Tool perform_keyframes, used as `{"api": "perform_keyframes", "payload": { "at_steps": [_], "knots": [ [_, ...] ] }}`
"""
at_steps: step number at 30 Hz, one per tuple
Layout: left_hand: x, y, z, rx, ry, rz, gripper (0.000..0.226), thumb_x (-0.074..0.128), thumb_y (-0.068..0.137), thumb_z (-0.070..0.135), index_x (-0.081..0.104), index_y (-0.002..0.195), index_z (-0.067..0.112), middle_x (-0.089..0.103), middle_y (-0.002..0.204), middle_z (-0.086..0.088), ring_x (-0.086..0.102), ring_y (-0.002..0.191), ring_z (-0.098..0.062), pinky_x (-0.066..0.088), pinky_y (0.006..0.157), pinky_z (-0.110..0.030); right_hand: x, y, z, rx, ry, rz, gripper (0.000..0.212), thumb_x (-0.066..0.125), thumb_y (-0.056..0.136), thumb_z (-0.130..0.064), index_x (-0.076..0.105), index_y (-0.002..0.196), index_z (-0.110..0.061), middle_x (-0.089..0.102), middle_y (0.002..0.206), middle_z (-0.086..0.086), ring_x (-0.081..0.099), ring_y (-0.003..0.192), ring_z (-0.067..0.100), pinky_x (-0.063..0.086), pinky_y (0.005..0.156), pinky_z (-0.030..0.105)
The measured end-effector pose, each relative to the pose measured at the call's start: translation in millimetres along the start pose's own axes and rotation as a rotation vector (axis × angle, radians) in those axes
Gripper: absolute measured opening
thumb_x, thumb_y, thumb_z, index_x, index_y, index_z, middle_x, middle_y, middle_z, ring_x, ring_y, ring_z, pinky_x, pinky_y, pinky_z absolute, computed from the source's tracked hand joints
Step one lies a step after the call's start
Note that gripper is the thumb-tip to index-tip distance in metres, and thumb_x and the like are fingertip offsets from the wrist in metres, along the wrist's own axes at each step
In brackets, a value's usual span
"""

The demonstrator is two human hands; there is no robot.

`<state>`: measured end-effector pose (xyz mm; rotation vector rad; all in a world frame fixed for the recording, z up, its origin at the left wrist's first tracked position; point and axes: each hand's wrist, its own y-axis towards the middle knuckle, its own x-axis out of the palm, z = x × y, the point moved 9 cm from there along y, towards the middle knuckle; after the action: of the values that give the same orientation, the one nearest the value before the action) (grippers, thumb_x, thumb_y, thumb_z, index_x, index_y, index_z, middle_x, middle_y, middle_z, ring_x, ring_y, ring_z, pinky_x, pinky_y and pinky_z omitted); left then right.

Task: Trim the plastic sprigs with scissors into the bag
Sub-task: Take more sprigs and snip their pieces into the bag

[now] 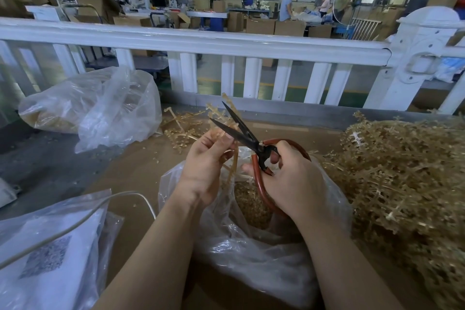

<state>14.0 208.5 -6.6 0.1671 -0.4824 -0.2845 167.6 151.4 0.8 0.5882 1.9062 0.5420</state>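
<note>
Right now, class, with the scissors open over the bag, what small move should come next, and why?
Probably close the scissors: the right hand holds them with blades apart around the sprig, which the left hand pinches above the open bag, so the cut piece should fall in.

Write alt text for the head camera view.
A right hand holds open red-handled scissors around a tan plastic sprig pinched by the left hand, above an open clear bag of trimmings. A sprig pile lies right.
</note>
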Motion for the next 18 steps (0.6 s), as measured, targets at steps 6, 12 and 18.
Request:
{"api": "perform_keyframes", "payload": {
  "at_steps": [6,12,18],
  "knots": [
    [-4.0,1.3,-2.2,-0.024,0.001,0.051,0.019,0.056,0.095,0.008,0.056,0.076,0.013,0.058,0.064,0.004,0.054,0.060,-0.005,0.046,0.062,-0.018,-2.5,-1.9,0.3,0.011,-0.017,0.011,0.054,0.056,0.076,-0.082,0.046,0.073,-0.030,0.048,0.062,-0.020,0.048,0.054,-0.003,0.036,0.050,0.012],
    [-5.3,0.4,-1.3,-0.030,-0.028,0.079,0.015,0.054,0.096,0.007,0.058,0.082,0.011,0.058,0.063,0.004,0.055,0.059,-0.005,0.048,0.060,-0.017,-4.8,-2.9,-2.6,-0.021,-0.018,0.047,0.056,0.056,0.078,-0.080,0.048,0.068,-0.026,0.051,0.057,-0.015,0.049,0.049,0.003,0.046,0.047,0.019],
    [-5.7,0.3,-1.1,-0.037,-0.028,0.082,0.015,0.056,0.095,0.008,0.058,0.081,0.013,0.057,0.065,0.002,0.054,0.060,-0.006,0.048,0.060,-0.017,-7.1,-3.6,-5.1,-0.041,0.000,0.056,0.055,0.061,0.078,-0.075,0.047,0.065,-0.024,0.048,0.054,-0.015,0.046,0.047,0.001,0.034,0.046,0.013]
  ]
}}
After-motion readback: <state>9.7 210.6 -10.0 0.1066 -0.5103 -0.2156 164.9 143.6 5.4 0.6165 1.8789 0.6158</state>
